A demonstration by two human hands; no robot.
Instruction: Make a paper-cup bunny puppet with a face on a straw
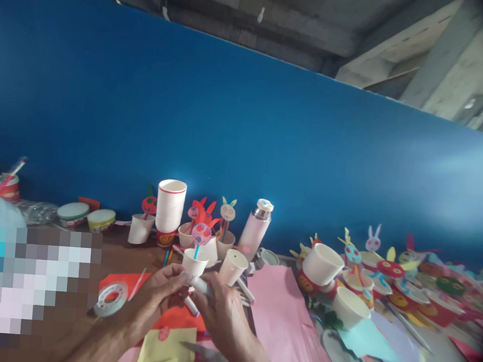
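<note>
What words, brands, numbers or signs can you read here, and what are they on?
None can be read.
Gold print on the red cup beneath the stacked white cups: too small to read.
Markings on the red cups at the right: too blurred.
Marks on the sides of the two lidded tubs at the left: too small.

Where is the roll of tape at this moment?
In the head view, the white tape roll lies left of the left hand, by the left edge of the red paper.
</note>
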